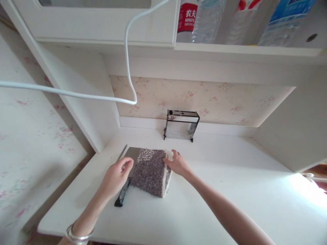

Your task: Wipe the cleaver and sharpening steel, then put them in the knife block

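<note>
We see a folded purple-grey cloth [150,172] lying on the white surface [204,204], draped over the flat blade of a cleaver [129,160] whose black handle [122,196] sticks out toward us. Our left hand [116,178] rests with loosely curled fingers on the cloth's left edge, right where it covers the blade; we cannot tell whether it pinches anything. Our right hand [177,164] lies open, fingers spread, touching the cloth's right edge. Behind, against the flowered wall, stands a shiny metal toaster [181,125]. A white cable [127,61] loops overhead, and water bottles [204,20] sit on the shelf [242,51] above.
</note>
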Motion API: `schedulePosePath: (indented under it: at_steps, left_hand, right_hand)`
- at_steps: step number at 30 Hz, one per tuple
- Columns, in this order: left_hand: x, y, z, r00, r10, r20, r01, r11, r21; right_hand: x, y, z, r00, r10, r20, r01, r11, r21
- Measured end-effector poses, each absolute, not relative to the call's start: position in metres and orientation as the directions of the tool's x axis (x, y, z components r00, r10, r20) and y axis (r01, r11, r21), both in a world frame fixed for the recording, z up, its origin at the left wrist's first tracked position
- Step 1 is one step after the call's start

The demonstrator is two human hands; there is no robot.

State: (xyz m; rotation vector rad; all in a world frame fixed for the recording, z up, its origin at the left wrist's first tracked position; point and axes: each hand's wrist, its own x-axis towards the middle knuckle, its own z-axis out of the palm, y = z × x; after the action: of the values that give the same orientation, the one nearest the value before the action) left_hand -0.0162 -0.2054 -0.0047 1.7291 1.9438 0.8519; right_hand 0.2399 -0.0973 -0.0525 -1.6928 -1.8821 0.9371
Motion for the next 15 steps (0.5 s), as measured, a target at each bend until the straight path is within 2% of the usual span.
schedulePosePath:
  at_steps: [2,3,6,8,10,15]
  left_hand:
    - [-0.022,-0.230,-0.021,-0.225,0.973,0.058,0.755,0.136,0.642]
    - [-0.025,-0.240,-0.030,-0.251,0.967,0.055,0.768,0.164,0.619]
    - [-0.027,-0.260,-0.056,-0.282,0.955,0.091,0.826,0.193,0.529]
    - [-0.025,-0.266,-0.070,-0.274,0.949,0.157,0.875,0.178,0.449]
    - [-0.021,-0.268,-0.081,-0.254,0.947,0.195,0.914,0.170,0.368]
    - [-0.015,-0.264,-0.090,-0.228,0.968,0.102,0.943,0.194,0.269]
  right_hand:
    - [0.234,-0.107,-0.043,-0.266,0.953,0.148,0.764,0.302,-0.570]
    - [0.230,-0.114,-0.039,-0.353,0.911,0.214,0.745,0.412,-0.524]
    - [0.211,-0.141,-0.038,-0.593,0.764,0.256,0.618,0.635,-0.463]
    - [0.195,-0.156,-0.048,-0.676,0.703,0.223,0.574,0.691,-0.439]
    - [0.181,-0.166,-0.064,-0.691,0.703,0.168,0.595,0.685,-0.421]
    - [0.171,-0.170,-0.090,-0.650,0.747,0.140,0.683,0.656,-0.321]
